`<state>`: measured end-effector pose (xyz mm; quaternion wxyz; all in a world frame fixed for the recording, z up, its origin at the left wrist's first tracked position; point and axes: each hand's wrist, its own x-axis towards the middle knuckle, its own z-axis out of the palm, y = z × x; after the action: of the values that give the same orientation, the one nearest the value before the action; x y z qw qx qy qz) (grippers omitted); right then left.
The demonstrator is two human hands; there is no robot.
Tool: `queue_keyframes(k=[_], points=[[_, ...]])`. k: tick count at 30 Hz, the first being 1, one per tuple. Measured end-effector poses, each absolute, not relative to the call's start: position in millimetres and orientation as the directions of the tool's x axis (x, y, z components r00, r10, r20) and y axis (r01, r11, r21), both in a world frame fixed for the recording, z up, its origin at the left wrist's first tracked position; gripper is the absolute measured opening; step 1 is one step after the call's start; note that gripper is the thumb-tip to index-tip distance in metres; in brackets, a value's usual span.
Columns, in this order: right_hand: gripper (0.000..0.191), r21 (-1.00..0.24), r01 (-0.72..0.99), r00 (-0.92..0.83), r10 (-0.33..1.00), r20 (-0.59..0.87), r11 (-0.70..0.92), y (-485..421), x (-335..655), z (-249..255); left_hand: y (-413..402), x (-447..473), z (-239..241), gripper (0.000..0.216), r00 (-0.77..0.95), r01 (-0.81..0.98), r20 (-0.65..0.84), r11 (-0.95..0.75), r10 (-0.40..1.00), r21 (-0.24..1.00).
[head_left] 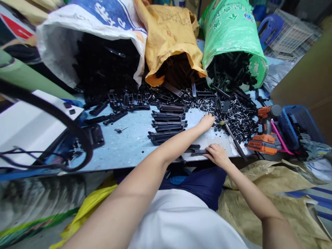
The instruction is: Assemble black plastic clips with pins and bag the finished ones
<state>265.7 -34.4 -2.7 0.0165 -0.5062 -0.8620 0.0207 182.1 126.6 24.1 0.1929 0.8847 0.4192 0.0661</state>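
My left hand reaches to the near edge of a heap of screws and small black parts. Its fingers are curled together, and whatever they pinch is hidden. At the table's front edge my right hand grips the end of a long black plastic part, which lies flat and points left. Another dark part lies just behind it. A stack of long black plastic pieces lies in rows beyond my left forearm. To the right of my hands rests a hammer with a dark handle.
Behind stand a white sack, a yellow sack and a green sack, open towards me with dark parts inside. An orange cordless drill and a blue basket are at right. A black cable loops at left.
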Motion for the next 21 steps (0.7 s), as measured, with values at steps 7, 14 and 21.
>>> queue_keyframes(k=[7,14,21], points=[[0.032,-0.069,0.935,-0.335,0.932,0.140,0.347,2.5,281.6,10.2,101.9,127.8,26.1,0.020,0.620,0.686,0.082,-0.590,0.780,0.426],[0.025,0.138,0.967,-0.221,0.975,0.028,0.215,72.4,274.2,17.1,35.5,-0.7,-7.0,0.017,0.202,0.652,0.677,-0.613,0.707,0.446],[0.027,-0.069,0.966,-0.240,0.962,0.128,0.251,68.5,259.7,23.4,11.9,-19.3,-41.8,0.018,0.207,0.715,0.693,-0.590,0.690,0.374]])
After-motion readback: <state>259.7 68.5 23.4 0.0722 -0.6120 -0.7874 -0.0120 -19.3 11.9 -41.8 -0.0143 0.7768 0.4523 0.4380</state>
